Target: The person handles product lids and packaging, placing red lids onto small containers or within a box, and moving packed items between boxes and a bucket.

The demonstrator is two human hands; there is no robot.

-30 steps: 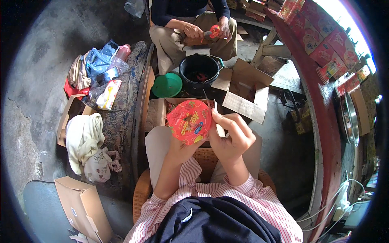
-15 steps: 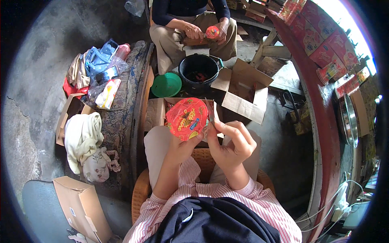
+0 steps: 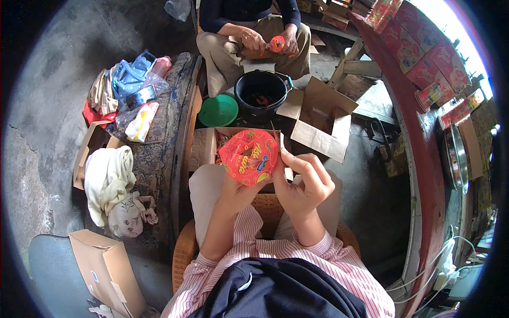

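Note:
In front of my lap I hold a round, red printed cup seal (image 3: 248,157), its printed face turned up and a dark slit or fold near its middle. My left hand (image 3: 236,193) is closed around it from below and the left, with most fingers hidden beneath. At its right edge, my right hand (image 3: 305,183) pinches thumb and forefinger together. A thin sliver sticks up by those fingertips, too small to name. Under the seal, an open cardboard box (image 3: 203,150) with red pieces inside sits by my knees.
Across from me a seated person holds a similar red round thing (image 3: 277,43). Between us stand a black bucket (image 3: 260,79) and a green basin (image 3: 218,111). An open carton (image 3: 323,139) lies to the right; bags and cloths (image 3: 111,169) cover the bench at left.
The red seal has turned in my hands and shifted slightly right and down. My right fingertips now press against its edge. The other person has barely moved.

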